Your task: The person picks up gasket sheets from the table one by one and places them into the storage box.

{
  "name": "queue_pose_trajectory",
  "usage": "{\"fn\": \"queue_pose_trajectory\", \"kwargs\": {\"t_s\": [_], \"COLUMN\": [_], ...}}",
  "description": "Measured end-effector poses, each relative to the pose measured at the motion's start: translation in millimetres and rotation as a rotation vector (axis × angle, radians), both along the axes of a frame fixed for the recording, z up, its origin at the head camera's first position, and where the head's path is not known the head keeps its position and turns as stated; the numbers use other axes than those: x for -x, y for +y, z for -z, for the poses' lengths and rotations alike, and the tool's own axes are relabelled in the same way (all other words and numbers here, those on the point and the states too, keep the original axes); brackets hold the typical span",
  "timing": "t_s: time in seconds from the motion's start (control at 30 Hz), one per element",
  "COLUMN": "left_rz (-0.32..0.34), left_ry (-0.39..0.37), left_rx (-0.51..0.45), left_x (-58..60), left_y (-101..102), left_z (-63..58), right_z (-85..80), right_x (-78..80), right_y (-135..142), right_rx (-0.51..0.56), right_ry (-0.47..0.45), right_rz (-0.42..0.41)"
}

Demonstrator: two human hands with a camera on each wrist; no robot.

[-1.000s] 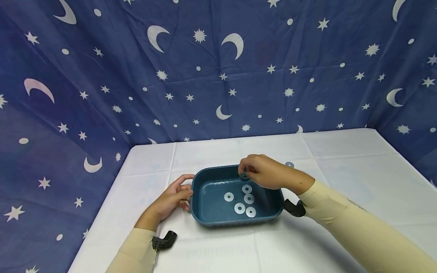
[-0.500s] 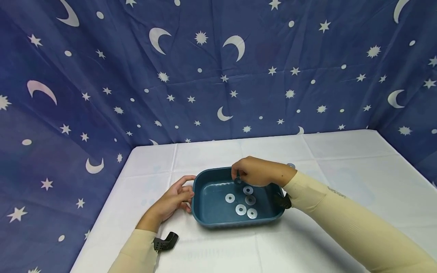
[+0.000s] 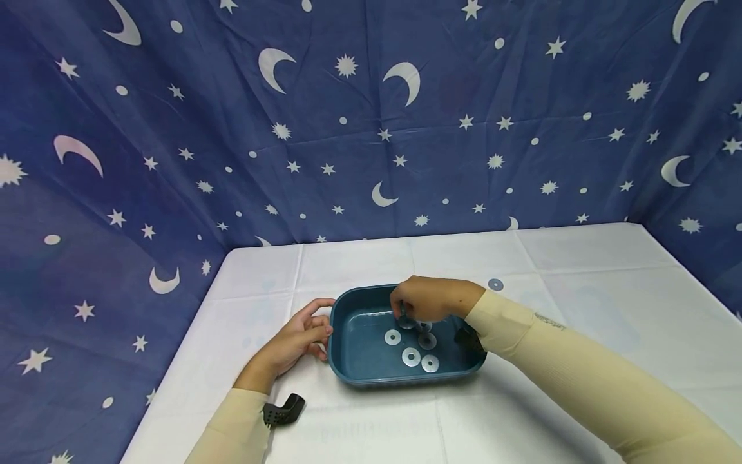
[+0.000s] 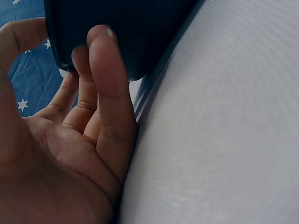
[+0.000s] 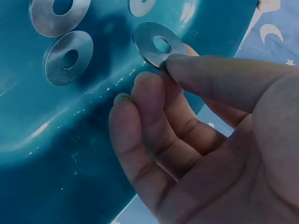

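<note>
My right hand reaches into a dark teal plastic tray near its far wall. Between thumb and finger it pinches a flat silver washer, tilted low over the tray floor. The other fingers curl loosely beneath it in the right wrist view. Several more washers lie flat on the tray floor, one partly covered by the held washer in the head view. At the tray's left end, my left hand rests with its fingertips against the rim and outer wall.
A loose washer lies on the white tablecloth behind the right forearm. A blue curtain with moons and stars rises behind the table and along both sides. Black wrist mounts sit below both hands.
The right hand has moved left and lowered the pinched washer deeper into the tray. More of the washer on the cloth now shows behind the arm. The left hand stays at the tray.
</note>
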State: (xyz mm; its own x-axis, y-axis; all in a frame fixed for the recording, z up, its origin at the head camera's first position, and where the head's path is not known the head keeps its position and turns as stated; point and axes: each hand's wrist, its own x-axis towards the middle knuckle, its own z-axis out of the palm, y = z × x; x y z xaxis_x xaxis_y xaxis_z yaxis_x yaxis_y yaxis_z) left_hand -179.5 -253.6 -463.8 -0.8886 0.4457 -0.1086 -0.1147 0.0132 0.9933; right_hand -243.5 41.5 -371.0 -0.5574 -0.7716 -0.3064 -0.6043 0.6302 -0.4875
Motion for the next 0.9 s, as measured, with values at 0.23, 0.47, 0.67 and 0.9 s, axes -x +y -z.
{"fn": "queue_pose_trajectory", "kwargs": {"t_s": [0.23, 0.47, 0.67, 0.9], "left_rz": [0.0, 0.002, 0.003, 0.007], "left_ry": [0.005, 0.005, -0.006, 0.001], "left_rx": [0.001, 0.006, -0.01, -0.009], "left_x": [0.2, 1.5, 2.0, 1.9], "left_y": [0.0, 0.1, -0.2, -1.1], "left_z": [1.4, 2.3, 2.6, 2.8], "right_z": [7.7, 12.4, 16.3, 23.2], "right_x": [-2.0, -3.3, -3.2, -2.4], "right_y": [-4.3, -5.5, -7.6, -7.8], "right_rx": [-0.051, -0.079, -0.085, -0.113], "right_ry": [-0.022, -0.026, -0.021, -0.027], "right_rz": [0.036, 0.046, 0.035, 0.045]}}
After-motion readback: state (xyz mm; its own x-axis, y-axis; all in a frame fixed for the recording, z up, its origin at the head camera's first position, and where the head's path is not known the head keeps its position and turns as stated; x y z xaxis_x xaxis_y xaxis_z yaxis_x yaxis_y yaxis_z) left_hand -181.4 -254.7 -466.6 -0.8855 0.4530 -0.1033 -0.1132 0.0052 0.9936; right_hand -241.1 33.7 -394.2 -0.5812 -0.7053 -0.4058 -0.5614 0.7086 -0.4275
